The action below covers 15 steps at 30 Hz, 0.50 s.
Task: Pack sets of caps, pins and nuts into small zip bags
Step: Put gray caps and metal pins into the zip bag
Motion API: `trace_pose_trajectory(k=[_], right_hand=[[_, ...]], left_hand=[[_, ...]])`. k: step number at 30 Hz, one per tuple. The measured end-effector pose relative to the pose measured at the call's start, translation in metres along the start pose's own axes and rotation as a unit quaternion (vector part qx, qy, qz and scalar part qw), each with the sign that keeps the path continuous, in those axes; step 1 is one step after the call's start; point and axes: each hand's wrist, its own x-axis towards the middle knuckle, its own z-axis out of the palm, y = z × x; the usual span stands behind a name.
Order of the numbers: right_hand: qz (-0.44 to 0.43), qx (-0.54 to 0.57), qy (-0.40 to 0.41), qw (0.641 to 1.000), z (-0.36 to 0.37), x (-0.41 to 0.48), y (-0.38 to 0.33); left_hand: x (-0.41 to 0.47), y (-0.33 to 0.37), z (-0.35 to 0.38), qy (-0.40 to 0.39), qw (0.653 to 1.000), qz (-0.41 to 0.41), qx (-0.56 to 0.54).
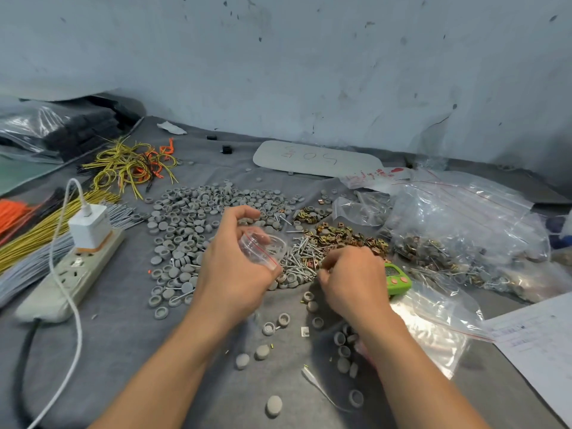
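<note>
**Bag fill in hand, right hand at the pins**

I see the grey caps (192, 218) spread widest over the cloth, with the brassy nuts (346, 236) heaped to their right and the pins (301, 257) piled between. My reading: one set is mid-fill. The left hand (235, 267) pinches the small zip bag (264, 247) above the caps' edge, mouth open. The right hand (356, 277) is curled, fingertips down at the pins; I cannot tell whether it pinches one. Next move needs a clean pick and a drop through that narrow mouth

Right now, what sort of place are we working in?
Likely a small workshop's hand-packing bench: heaps of caps, pins and nuts on a cloth, a zip bag in the left hand, wire bundles and a power strip beside them.
</note>
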Motion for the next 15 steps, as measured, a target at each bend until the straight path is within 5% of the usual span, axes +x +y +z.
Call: trace_pose_trajectory(k=[10,15], right_hand=[[0.019,-0.08,-0.031,0.996,0.006,-0.006,-0.011],[-0.073,0.126,0.175,0.974,-0.014,-0.02,-0.015]], left_hand=[[0.002,-0.001,-0.008,-0.005,1.0,0.002,0.005],[-0.001,0.0,-0.006,-0.018,0.998,0.002,0.056]])
